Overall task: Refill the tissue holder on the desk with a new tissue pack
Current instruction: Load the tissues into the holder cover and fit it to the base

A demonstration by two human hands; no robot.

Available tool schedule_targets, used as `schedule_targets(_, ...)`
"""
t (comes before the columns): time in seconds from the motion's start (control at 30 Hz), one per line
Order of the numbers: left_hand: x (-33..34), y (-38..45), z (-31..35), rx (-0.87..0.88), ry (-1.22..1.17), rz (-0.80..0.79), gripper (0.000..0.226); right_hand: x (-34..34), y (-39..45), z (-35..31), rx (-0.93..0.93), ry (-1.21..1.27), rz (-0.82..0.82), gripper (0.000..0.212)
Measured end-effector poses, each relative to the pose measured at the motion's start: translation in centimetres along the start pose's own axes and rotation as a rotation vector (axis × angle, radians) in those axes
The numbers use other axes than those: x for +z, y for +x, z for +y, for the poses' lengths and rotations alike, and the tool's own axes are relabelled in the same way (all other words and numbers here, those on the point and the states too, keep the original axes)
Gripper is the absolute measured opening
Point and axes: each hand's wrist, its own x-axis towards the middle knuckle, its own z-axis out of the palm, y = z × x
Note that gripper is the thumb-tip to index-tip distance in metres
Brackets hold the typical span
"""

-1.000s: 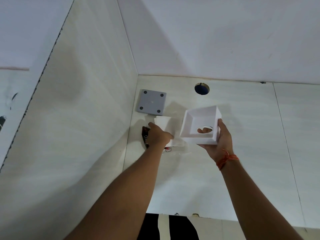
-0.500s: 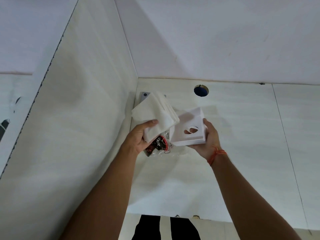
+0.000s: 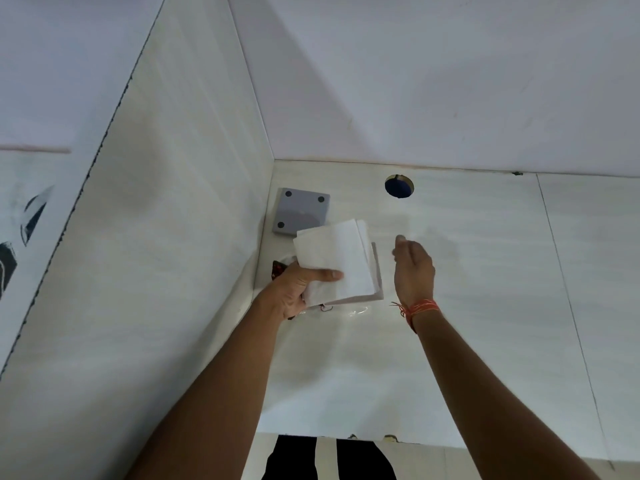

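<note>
My left hand is shut on a stack of white folded tissues, thumb on top, held just above the desk near the left partition. Under the stack, only the right and front edges of the white tissue holder cover show; it appears to lie on the desk. The holder's grey square base with dark round feet lies upside down behind the stack. My right hand hovers to the right of the cover, fingers loose, holding nothing. It wears an orange thread wristband.
The torn tissue wrapper, red and black with clear plastic, lies under my left hand. A round cable hole is at the back of the desk. A white partition stands on the left, a wall behind.
My right hand has let go of the holder cover and moved off to the right. My left hand lifted the tissues out of the wrapper and now holds them over the cover.
</note>
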Motion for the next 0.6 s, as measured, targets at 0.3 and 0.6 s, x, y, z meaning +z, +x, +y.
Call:
schedule_targets(0.3, 2.6, 0.3, 0.8, 0.097, 0.182, 0.231, 0.056, 2.3, -1.5, -1.9, 0.053, 0.092, -0.271, 0.026)
schedule_targets(0.6, 1.7, 1.1, -0.6, 0.144, 0.575, 0.578, 0.024, 2.5, 0.8, -0.1, -0.029, -0.499, -0.248, 0.045)
